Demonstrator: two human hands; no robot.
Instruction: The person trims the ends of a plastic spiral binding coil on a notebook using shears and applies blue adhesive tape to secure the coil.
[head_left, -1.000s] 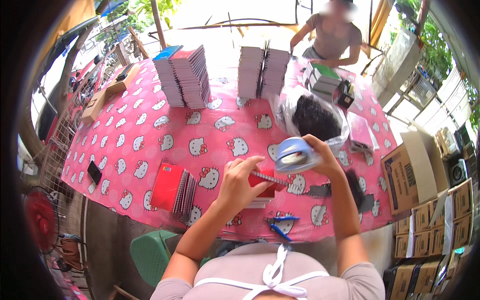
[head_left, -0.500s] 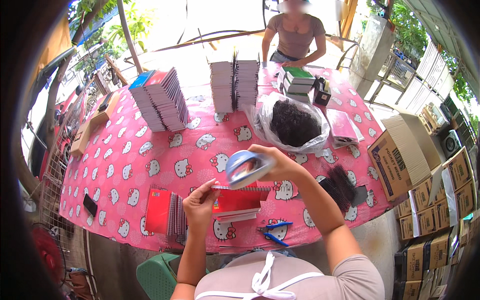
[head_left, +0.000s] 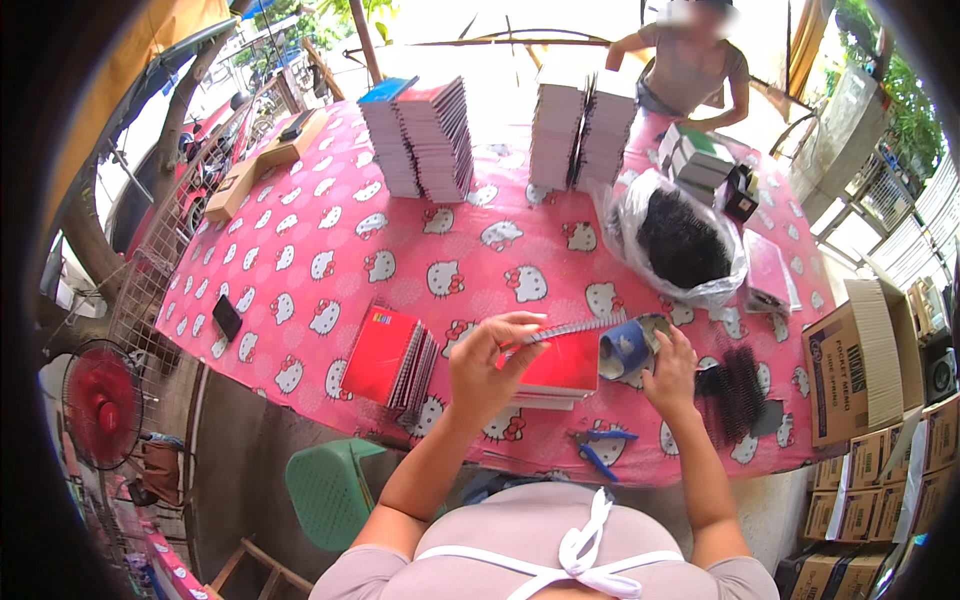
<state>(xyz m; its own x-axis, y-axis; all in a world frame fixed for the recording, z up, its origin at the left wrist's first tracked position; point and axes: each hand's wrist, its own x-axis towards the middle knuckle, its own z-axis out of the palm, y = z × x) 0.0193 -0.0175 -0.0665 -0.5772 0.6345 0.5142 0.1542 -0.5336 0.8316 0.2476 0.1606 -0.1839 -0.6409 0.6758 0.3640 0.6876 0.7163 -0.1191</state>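
Note:
My left hand (head_left: 492, 362) pinches the left end of a red spiral notebook (head_left: 560, 362), whose coil binding (head_left: 582, 325) runs along its far edge. More notebooks lie under it. Beside its right end is a blue, hollow, round object (head_left: 626, 352), its exact kind unclear. My right hand (head_left: 670, 372) is at that object's right side with fingers spread, seemingly not gripping it. Left of my left hand lies a stack of red notebooks (head_left: 385, 355). Blue-handled pliers (head_left: 603, 450) rest near the table's front edge.
Tall notebook stacks (head_left: 425, 145) (head_left: 582, 135) stand at the back. Black coils fill a plastic bag (head_left: 680, 240); loose black coils (head_left: 735, 390) lie right. A phone (head_left: 227, 317) is at left, an open carton (head_left: 850, 370) at right. A co-worker (head_left: 695, 65) is across the table.
My right hand has lowered the blue round object to the table beside the notebook and loosened its fingers. My left hand still pinches the notebook's end. The view has shifted left.

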